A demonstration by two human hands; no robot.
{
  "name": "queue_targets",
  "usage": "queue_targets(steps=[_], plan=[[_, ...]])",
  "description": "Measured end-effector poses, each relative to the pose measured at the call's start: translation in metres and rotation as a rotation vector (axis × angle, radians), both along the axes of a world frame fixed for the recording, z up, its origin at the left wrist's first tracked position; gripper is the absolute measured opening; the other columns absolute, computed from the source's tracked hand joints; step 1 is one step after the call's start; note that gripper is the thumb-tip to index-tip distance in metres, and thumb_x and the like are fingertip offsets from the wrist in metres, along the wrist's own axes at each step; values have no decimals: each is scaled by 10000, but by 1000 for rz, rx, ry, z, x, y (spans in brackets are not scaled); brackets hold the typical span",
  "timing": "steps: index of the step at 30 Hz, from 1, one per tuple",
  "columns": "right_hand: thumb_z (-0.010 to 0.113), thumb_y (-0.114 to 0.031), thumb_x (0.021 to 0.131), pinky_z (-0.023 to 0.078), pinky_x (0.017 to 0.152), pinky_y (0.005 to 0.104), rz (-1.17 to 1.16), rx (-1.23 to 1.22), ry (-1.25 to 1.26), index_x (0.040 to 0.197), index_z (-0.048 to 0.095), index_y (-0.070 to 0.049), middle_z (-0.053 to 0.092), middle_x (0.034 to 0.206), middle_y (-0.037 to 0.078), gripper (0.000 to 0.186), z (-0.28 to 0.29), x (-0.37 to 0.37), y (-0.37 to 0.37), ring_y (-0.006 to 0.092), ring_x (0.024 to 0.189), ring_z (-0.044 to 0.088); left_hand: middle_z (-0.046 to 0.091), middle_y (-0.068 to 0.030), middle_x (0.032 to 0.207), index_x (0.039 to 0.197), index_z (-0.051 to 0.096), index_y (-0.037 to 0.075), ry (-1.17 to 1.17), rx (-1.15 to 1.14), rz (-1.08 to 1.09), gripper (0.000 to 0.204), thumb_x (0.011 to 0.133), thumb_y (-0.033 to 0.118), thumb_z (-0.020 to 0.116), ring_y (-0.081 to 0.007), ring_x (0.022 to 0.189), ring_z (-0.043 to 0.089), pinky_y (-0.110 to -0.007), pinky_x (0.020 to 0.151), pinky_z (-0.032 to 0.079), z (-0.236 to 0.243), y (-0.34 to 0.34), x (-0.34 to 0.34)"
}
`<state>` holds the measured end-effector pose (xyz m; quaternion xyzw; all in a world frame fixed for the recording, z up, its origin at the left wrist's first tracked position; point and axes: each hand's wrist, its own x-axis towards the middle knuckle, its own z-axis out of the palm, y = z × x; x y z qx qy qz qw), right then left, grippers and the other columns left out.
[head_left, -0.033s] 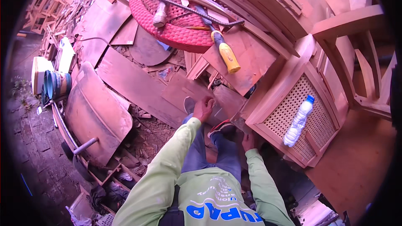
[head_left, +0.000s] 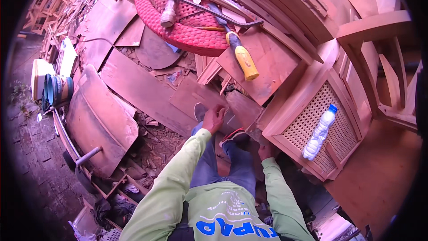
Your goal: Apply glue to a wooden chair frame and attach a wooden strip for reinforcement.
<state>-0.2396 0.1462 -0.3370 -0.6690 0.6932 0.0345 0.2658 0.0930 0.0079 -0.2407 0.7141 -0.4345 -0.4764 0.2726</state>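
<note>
My left hand (head_left: pixel 214 118) is above a wooden board (head_left: pixel 194 99) and near my shoe (head_left: pixel 200 111). Its fingers are bent together, and anything small between them is too hard to make out. Lower and to the right, my right hand (head_left: pixel 266 151) is closed beside the lower left corner of a wooden frame with a woven cane panel (head_left: pixel 307 127). A dull flat piece (head_left: pixel 254 130) reaches up-left from near that hand; I cannot tell what it is or whether the hand grips it. A clear plastic bottle with a blue cap (head_left: pixel 319 133) lies on the cane.
A red woven round seat (head_left: pixel 191 40) carries a hammer (head_left: pixel 170 9), a hacksaw frame (head_left: pixel 200 6) and a yellow-handled chisel (head_left: pixel 244 60). A curved wooden panel (head_left: pixel 100 122) leans at left beside a teal can (head_left: pixel 60 90). Wood scraps litter the floor.
The view has shifted very slightly. My left hand has moved a little down and left, its fingers curled a bit differently; my right hand stays in nearly the same place.
</note>
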Motion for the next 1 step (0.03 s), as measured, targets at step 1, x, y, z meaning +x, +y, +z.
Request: queue_targets(steps=[1], plan=[[722,-248,924,467,1087,450,21,10,-6,1424,585,-99,581,1400,286,540,-13,8,-4,292,1276,622,720,-250,964,1137,686,12,-6,10,21,302,1011,264,579,-418,894,714,-450,825,553,-11,16,18]])
